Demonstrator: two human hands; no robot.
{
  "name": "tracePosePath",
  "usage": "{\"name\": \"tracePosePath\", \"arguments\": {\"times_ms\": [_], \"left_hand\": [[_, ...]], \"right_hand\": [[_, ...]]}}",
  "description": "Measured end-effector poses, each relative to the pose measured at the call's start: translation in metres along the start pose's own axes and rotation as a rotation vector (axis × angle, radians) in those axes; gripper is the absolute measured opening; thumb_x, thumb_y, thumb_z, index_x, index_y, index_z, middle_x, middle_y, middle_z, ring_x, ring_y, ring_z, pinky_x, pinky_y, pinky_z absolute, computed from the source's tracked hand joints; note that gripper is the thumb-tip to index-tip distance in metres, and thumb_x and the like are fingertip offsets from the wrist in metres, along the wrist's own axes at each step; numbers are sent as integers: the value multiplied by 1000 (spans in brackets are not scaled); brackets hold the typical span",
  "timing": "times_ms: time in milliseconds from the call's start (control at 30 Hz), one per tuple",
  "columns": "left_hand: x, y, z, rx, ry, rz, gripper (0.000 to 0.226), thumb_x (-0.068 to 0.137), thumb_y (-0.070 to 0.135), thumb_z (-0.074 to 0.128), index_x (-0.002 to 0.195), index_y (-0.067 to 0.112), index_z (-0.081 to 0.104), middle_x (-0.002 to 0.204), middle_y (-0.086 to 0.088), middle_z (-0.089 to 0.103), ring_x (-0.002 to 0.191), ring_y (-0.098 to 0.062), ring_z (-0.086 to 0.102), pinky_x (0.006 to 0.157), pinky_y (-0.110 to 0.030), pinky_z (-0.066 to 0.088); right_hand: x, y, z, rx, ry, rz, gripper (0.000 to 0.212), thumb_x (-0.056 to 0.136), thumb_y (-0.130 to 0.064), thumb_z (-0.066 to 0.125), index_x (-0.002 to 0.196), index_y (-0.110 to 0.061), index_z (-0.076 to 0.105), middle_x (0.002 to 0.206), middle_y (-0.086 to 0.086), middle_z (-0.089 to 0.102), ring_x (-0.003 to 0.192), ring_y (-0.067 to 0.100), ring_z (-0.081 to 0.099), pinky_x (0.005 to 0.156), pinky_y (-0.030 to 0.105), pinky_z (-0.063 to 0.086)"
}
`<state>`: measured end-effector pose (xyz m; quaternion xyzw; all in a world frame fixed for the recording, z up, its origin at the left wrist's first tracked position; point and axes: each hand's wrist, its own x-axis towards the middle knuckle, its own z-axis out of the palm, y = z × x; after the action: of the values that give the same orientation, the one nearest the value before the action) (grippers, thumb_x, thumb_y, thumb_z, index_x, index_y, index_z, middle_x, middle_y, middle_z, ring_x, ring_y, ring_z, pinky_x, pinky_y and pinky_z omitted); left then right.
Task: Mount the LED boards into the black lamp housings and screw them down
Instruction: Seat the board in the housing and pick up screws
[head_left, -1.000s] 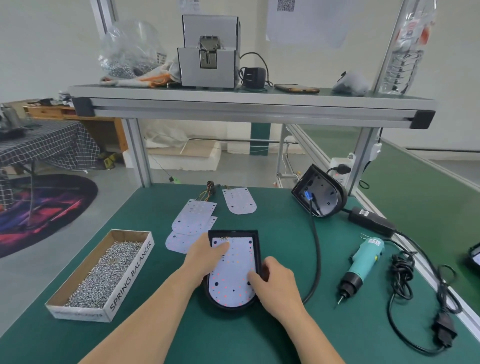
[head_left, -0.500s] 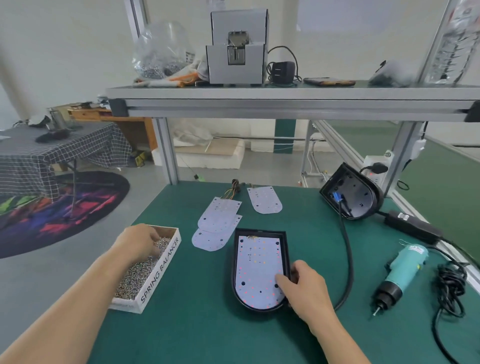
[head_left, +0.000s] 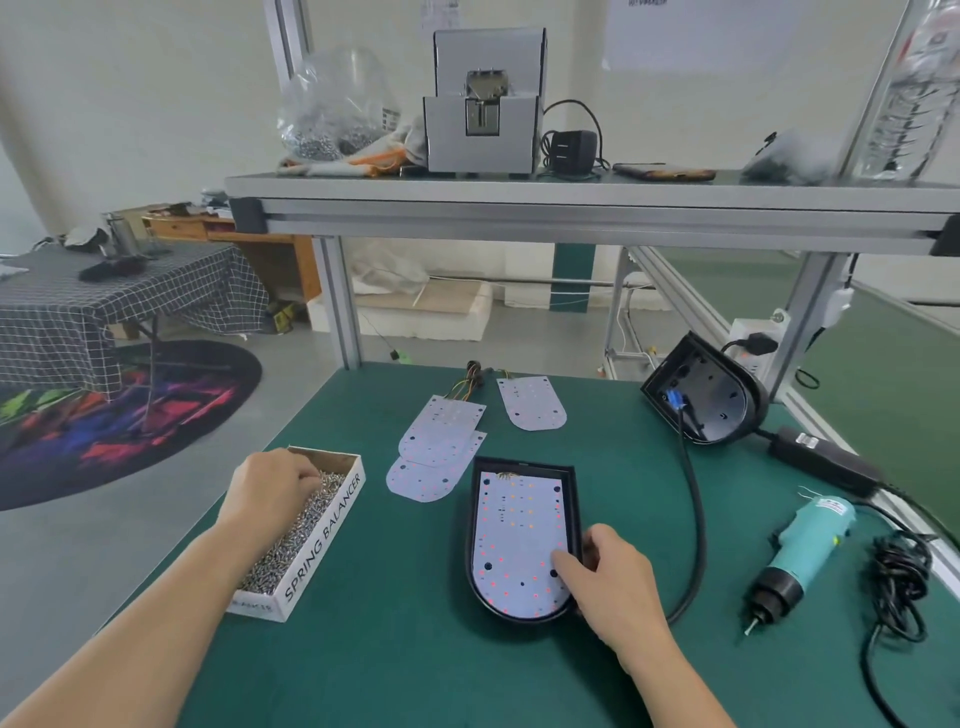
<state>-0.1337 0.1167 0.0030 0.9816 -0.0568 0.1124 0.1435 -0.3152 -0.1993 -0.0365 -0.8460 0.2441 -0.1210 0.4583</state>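
On the counter (head_left: 395, 649), your left hand (head_left: 270, 488) curls into the screw box (head_left: 332, 525); whether it grips screws is hidden. Your right hand (head_left: 613, 577) pins the LED board (head_left: 519, 535) in its housing (head_left: 570, 499), fingers spread. Ease off and the board may shift from its holes.

Pale walls (head_left: 130, 104) ahead of me, grey floor (head_left: 67, 545), checked-cloth table (head_left: 104, 306) left, bright round rug (head_left: 104, 415), aluminium shelf (head_left: 571, 208) overhead.

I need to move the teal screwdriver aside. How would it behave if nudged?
The teal screwdriver has a rounded barrel lying on its side, so it may roll a little. Its black cable lies coiled beside it and would probably drag or tug. It looks bulky, likely fairly heavy.
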Motion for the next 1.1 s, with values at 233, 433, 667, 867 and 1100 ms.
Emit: {"name": "tracePosePath", "arguments": {"times_ms": [233,433,667,867,1100], "left_hand": [[0,-4,1,-10,-13,-33,19,90,22,69,76,25,81,73,5,72,72,-20,64,68,-31,51],[4,-15,4,30,-58,-60,31,90,21,67,60,19,69,61,-2,68,62,-22,63,65,-32,54],[-1,-10,-1,-57,-1,-102,31,96,21,63,68,11,74,65,-3,70,62,-23,62,64,-33,48],[-20,81,-14,-1447,-235,-387,6,87,-1,67,84,-2,73,68,-9,68,57,-12,60,58,-21,52],[-62,193,22,-1744,-785,-557,15,91,-5,60,83,-10,71,67,-13,66,50,-8,62,46,-10,50]], "right_hand": [[-1,1,0,8,3,-5,31,84,-25,69,69,-16,44,64,-6,49,56,13,39,48,21,32],[0,1,1,5,9,-10,31,85,-25,69,69,-15,43,63,-7,47,54,11,37,47,17,35],[0,2,1,33,1,-2,30,84,-24,68,69,-15,44,63,-6,48,54,13,37,49,22,33],[-1,-1,2,96,-21,32,22,81,-23,67,73,-12,50,64,-5,54,54,14,41,54,30,44],[-9,-9,-4,132,-71,46,37,79,-52,71,85,-19,58,76,-3,66,61,17,60,66,39,58]]}}
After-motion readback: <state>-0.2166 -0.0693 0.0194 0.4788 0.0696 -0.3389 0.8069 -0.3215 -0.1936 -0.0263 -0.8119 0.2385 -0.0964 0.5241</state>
